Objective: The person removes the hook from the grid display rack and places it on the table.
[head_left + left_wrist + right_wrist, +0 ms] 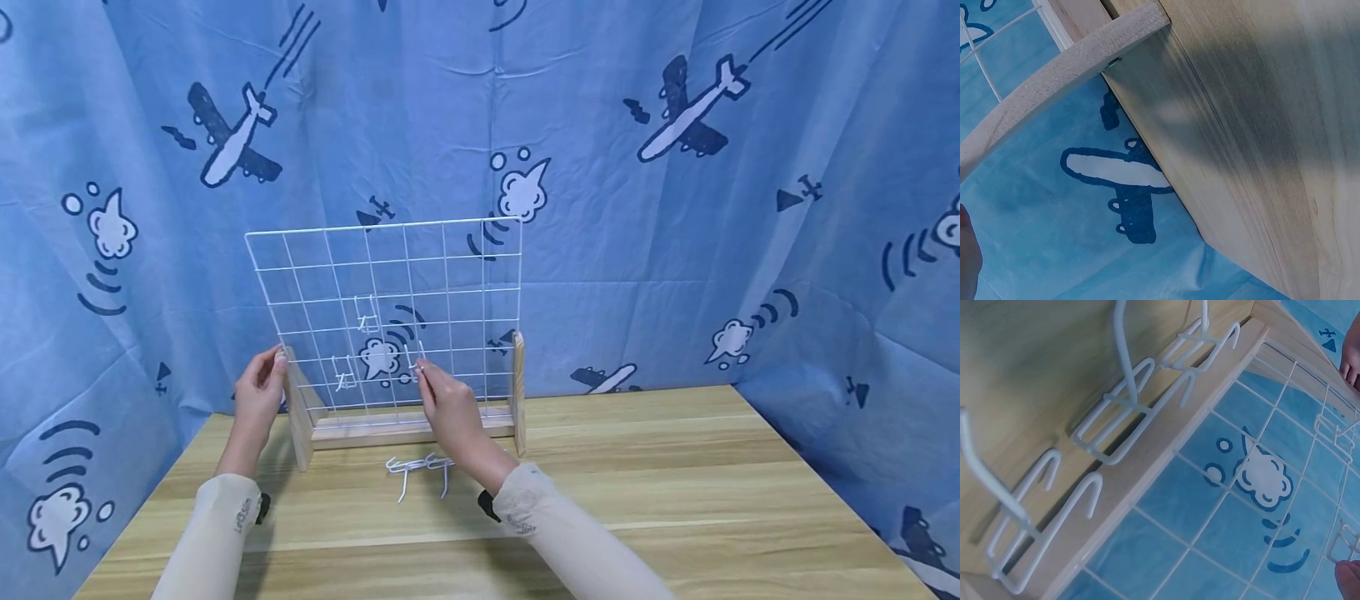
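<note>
A white wire grid panel [387, 263] stands in a wooden stand [420, 435]. My left hand [258, 383] grips the top of the stand's left upright [297, 417], by the panel's edge; only a sliver of that hand enters the left wrist view. With thumb and fingertips, my right hand [453, 408] pinches a white wire hook [1342, 542] against the lower middle of the grid. The fingers partly cover this hook, so whether it is seated on a wire I cannot tell. Two similar hooks hang on the grid to its left, an upper one [365, 323] and a lower one [345, 381].
Three loose wire hooks [1113, 425] lie along the stand's front base, partly behind my right forearm in the head view. The wooden table [675, 500] extends rightward. A blue curtain [600, 250] printed with airplanes hangs behind and at both sides.
</note>
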`<state>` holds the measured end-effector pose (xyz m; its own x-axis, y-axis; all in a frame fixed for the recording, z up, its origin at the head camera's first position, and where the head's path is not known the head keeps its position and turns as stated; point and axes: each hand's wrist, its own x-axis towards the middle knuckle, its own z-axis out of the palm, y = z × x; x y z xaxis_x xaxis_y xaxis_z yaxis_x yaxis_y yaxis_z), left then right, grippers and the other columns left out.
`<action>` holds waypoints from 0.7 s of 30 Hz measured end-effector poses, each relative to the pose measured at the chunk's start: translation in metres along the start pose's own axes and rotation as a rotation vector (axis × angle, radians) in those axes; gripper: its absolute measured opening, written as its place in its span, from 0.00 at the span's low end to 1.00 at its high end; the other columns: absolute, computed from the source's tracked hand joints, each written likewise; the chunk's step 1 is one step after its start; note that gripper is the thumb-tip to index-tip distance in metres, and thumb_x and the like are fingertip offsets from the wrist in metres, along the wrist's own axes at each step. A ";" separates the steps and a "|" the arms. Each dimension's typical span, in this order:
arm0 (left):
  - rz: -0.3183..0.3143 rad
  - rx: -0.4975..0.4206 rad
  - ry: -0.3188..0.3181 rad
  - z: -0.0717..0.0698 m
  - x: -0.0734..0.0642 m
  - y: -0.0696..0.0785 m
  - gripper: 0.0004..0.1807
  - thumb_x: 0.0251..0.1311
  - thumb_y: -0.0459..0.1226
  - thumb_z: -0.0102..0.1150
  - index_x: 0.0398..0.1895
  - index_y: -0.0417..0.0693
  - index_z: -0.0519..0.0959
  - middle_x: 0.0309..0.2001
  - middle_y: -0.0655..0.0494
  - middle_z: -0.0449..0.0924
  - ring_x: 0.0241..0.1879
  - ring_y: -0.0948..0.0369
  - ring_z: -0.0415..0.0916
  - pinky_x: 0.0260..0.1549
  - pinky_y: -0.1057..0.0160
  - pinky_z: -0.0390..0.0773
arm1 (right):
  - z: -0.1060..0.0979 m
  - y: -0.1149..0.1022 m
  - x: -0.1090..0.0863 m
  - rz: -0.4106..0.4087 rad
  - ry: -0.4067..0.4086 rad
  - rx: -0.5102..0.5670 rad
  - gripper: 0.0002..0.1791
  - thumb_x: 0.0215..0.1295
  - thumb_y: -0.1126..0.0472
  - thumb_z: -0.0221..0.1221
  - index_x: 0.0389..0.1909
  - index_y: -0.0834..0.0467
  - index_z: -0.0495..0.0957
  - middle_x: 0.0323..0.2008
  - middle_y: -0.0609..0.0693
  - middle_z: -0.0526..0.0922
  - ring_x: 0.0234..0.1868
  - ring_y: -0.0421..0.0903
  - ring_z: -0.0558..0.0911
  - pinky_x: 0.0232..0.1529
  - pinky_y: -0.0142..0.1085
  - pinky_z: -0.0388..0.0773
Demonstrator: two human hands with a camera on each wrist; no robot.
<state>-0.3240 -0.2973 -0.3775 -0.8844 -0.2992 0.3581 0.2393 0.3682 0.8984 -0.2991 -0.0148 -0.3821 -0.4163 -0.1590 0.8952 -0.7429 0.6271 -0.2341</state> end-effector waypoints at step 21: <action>-0.011 0.016 -0.010 -0.001 -0.001 -0.001 0.28 0.73 0.48 0.41 0.69 0.42 0.63 0.63 0.45 0.67 0.64 0.54 0.62 0.65 0.64 0.65 | -0.041 0.012 -0.009 -0.094 -0.013 0.019 0.12 0.61 0.70 0.63 0.46 0.66 0.81 0.43 0.59 0.85 0.43 0.52 0.85 0.42 0.35 0.83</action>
<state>-0.3230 -0.2984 -0.3779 -0.8911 -0.2946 0.3452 0.2227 0.3789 0.8982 -0.2828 0.0258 -0.3769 -0.3503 -0.2264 0.9089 -0.7887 0.5947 -0.1559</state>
